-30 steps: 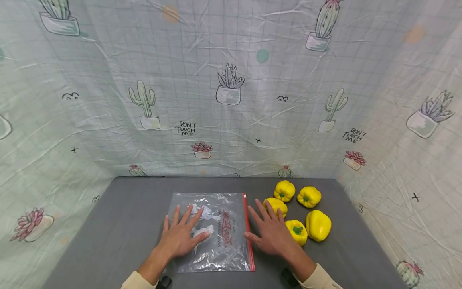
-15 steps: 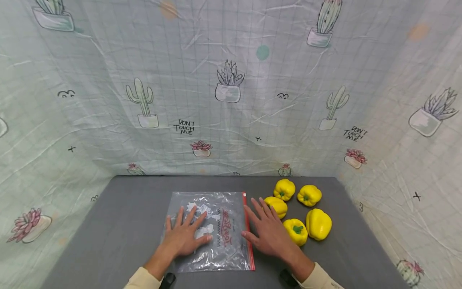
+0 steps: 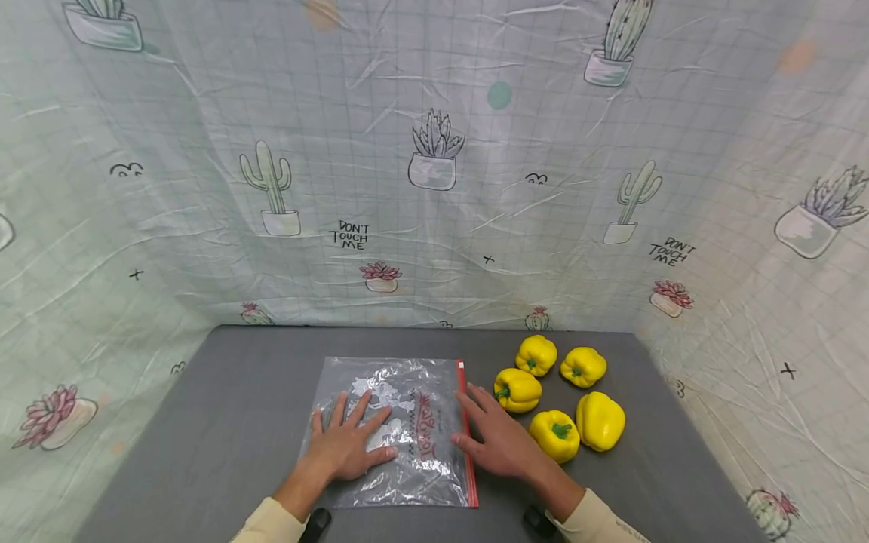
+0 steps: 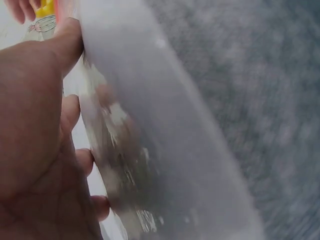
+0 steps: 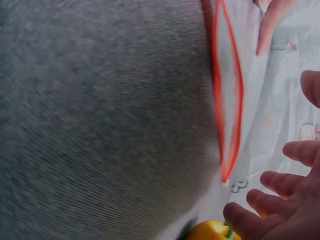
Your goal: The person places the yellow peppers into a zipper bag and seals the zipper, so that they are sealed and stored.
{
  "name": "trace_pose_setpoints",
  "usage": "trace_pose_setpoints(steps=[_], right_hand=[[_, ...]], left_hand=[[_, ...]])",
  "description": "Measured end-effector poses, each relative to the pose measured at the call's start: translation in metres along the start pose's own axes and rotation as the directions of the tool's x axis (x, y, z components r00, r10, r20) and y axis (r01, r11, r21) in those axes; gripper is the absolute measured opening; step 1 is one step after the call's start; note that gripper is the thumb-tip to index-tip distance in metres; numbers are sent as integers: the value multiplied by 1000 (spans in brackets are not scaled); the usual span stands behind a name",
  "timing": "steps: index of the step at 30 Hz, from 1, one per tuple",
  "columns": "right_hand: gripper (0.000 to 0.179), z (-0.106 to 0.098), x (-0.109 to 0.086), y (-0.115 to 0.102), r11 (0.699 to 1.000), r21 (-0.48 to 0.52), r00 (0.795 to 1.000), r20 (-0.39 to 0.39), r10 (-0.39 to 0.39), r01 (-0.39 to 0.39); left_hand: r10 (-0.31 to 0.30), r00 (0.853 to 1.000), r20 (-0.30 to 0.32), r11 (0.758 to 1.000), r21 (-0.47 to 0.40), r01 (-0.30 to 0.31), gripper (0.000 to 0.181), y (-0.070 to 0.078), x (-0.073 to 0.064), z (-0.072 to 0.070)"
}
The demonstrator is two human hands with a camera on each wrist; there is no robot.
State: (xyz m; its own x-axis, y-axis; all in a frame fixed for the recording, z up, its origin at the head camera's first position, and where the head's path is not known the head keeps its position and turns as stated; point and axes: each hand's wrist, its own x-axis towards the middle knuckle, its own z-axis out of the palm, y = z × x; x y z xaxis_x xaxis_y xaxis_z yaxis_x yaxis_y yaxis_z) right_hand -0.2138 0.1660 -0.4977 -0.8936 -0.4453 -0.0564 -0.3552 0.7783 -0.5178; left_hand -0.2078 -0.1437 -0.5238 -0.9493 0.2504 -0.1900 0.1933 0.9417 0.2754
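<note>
So, fingers spread, left hand touches the plastic bag, right hand hovers by its red edge.

The curtain reads "DON'T TOUCH ME" twice; lettering on the bag is illegible

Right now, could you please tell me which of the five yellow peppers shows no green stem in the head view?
It is the rightmost pepper: only its yellow skin shows, while the other four peppers each show a green stem.
</note>
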Motion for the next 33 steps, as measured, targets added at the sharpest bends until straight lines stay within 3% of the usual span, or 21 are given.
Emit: trace_pose_setpoints(steps=[10, 17, 21, 27, 33], right_hand=[[79, 9, -2, 5, 993, 102, 998, 46, 48, -52], [70, 14, -5, 8, 985, 146, 995, 45, 86, -92], [65, 16, -5, 9, 985, 133, 994, 30, 103, -106], [71, 16, -2, 9, 986, 88, 989, 41, 141, -144], [74, 16, 0, 10, 992, 18, 990, 72, 123, -125]], left_hand=[[17, 1000, 8, 1000, 9, -17, 66, 0, -2, 0], [10, 1000, 6, 1000, -22, -10, 62, 0, -3, 2], [10, 1000, -4, 999, -36, -11, 60, -1, -2, 2], [5, 1000, 9, 999, -43, -5, 61, -2, -1, 3], [4, 1000, 7, 999, -44, -4, 62, -2, 0, 2]])
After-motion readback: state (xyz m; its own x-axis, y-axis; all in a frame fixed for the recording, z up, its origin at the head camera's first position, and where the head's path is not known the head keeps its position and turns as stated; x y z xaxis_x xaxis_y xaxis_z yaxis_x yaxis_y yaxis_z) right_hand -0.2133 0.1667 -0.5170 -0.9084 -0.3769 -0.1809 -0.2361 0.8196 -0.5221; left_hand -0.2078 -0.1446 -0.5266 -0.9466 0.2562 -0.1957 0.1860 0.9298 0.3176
